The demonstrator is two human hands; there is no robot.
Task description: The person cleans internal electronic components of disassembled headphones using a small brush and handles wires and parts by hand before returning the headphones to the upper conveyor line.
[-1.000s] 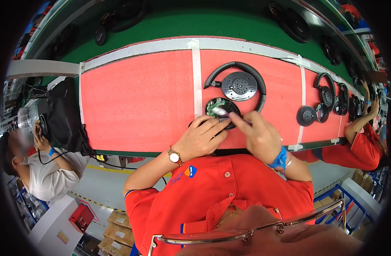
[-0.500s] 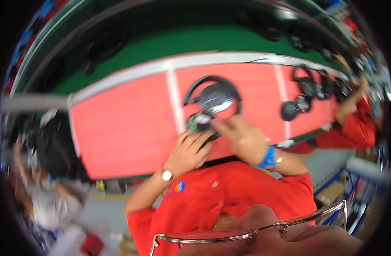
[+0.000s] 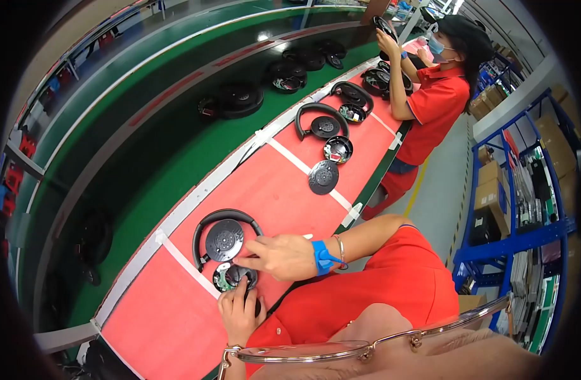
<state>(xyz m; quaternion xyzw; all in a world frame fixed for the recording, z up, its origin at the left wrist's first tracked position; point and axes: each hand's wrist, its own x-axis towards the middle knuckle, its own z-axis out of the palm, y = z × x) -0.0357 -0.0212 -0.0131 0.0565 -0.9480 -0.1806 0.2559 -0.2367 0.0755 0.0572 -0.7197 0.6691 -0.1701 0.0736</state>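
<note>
A black pair of headphones [image 3: 202, 223] lies on the red mat in front of me, its headband curving away. One ear cup is opened: its shell [image 3: 223, 285] shows a green circuit board and wires. The round black speaker plate [image 3: 224, 239] lies just beyond, inside the headband's curve. My left hand [image 3: 238, 315] is closed on the near side of the shell, fingers bent over its rim. My right hand [image 3: 283, 256] reaches in from the right, fingertips drawn together where plate and shell meet. Whatever they pinch is too small to make out.
Farther along the red mat [image 3: 230, 199] lie more opened headphones [image 3: 325, 123] and a loose speaker plate [image 3: 323, 177]. Several headphones [image 3: 240, 98] sit on the green conveyor belt [image 3: 170, 149] beside it. A co-worker in red [image 3: 437, 104] holds up a part. Blue shelving [image 3: 512, 237] stands right.
My view has swung to the right, bringing the co-worker and shelving into clearer sight. Both hands remain at the opened ear cup, and the picture is sharper.
</note>
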